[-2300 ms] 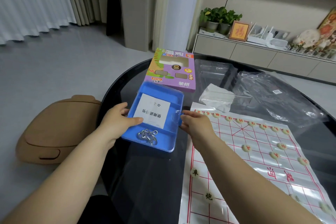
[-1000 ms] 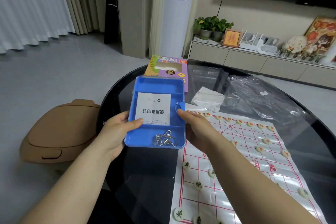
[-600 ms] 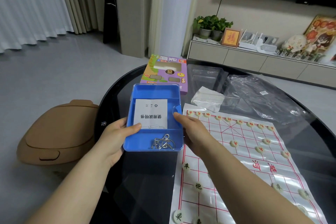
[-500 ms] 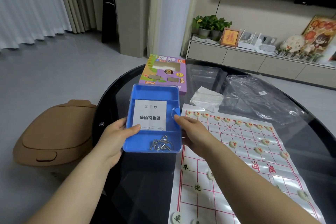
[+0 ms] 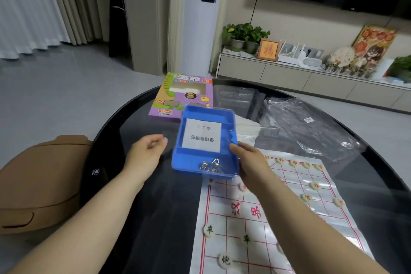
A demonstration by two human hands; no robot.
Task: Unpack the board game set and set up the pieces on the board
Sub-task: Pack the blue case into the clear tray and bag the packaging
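Observation:
My right hand (image 5: pixel 249 160) grips the right rim of a blue plastic tray (image 5: pixel 184 138), held over the dark round glass table (image 5: pixel 138 218). In the tray lie a white instruction sheet (image 5: pixel 202 138) and a tangle of metal wire rings (image 5: pixel 209 165). My left hand (image 5: pixel 144 155) hangs just left of the tray, off it, fingers loosely curled and holding nothing. The white board sheet with red lines (image 5: pixel 266 218) lies at the right, with round cream pieces on it: red-marked pieces (image 5: pixel 314 185) at the far side, black-marked pieces (image 5: pixel 209 230) near me.
The purple game box (image 5: pixel 175 98) lies beyond the tray. A clear plastic insert (image 5: pixel 238 100), a folded white sheet (image 5: pixel 246 129) and a crumpled clear bag (image 5: pixel 311 127) lie at the back of the table. A tan stool (image 5: pixel 37 184) stands on the floor at the left.
My left hand has let go of the tray's left rim and drawn a little to the left. The tray has shifted right, now held by my right hand alone.

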